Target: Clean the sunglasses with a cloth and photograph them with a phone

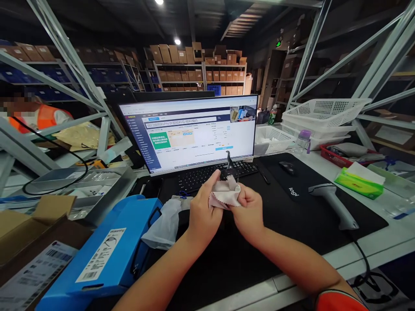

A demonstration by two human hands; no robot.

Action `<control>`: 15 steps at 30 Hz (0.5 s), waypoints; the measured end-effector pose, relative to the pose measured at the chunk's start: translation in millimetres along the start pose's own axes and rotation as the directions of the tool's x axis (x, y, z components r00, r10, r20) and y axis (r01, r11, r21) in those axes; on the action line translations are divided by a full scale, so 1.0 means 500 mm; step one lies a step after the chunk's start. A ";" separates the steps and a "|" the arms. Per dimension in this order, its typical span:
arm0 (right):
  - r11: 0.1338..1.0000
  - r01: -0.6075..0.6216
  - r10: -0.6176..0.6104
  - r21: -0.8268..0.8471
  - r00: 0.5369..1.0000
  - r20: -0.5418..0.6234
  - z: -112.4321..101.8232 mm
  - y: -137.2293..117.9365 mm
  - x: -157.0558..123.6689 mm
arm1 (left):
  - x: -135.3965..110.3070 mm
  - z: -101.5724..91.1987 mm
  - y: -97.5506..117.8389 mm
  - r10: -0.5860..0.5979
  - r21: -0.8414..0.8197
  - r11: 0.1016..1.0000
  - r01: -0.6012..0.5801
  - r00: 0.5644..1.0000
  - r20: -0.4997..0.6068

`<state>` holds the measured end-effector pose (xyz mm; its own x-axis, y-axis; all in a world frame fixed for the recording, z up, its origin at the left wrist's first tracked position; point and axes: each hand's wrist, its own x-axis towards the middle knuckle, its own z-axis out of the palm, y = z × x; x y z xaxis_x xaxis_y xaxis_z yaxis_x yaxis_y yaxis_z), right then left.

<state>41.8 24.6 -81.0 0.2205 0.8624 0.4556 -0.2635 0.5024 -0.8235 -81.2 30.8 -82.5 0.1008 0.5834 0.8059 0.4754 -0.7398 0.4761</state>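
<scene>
My left hand (204, 211) and my right hand (249, 211) meet over the black desk mat (292, 216). Both are closed on a pale cleaning cloth (224, 193) wrapped round dark glasses (228, 166), of which one arm sticks up above the cloth. A black keyboard (201, 176) lies just beyond my hands, under a lit monitor (191, 129). A crumpled clear plastic bag (165, 224) lies left of my left wrist.
A blue box (106, 255) and cardboard box (29, 224) sit at the left. A barcode scanner (333, 203), mouse (287, 167), green tissue pack (358, 181) and white baskets (320, 114) are at the right. A person in an orange vest (42, 117) is far left.
</scene>
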 end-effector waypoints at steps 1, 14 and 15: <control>0.993 -0.087 0.086 0.074 0.996 0.019 -0.008 -0.013 0.016 | 0.004 -0.001 0.002 0.033 0.009 0.999 -0.033 0.999 0.020; 0.999 -0.017 0.021 0.051 0.996 -0.084 -0.002 -0.009 0.018 | 0.008 -0.002 0.004 0.014 0.134 0.991 -0.023 0.998 0.069; 0.999 0.028 -0.031 -0.033 0.997 -0.075 0.002 0.000 0.005 | 0.006 -0.002 0.001 -0.019 0.119 0.993 0.011 0.998 0.060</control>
<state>41.3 26.8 -79.5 0.2979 0.8396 0.4542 -0.2257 0.5243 -0.8211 -81.8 31.8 -79.5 0.1443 0.6161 0.7743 0.5772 -0.6880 0.4399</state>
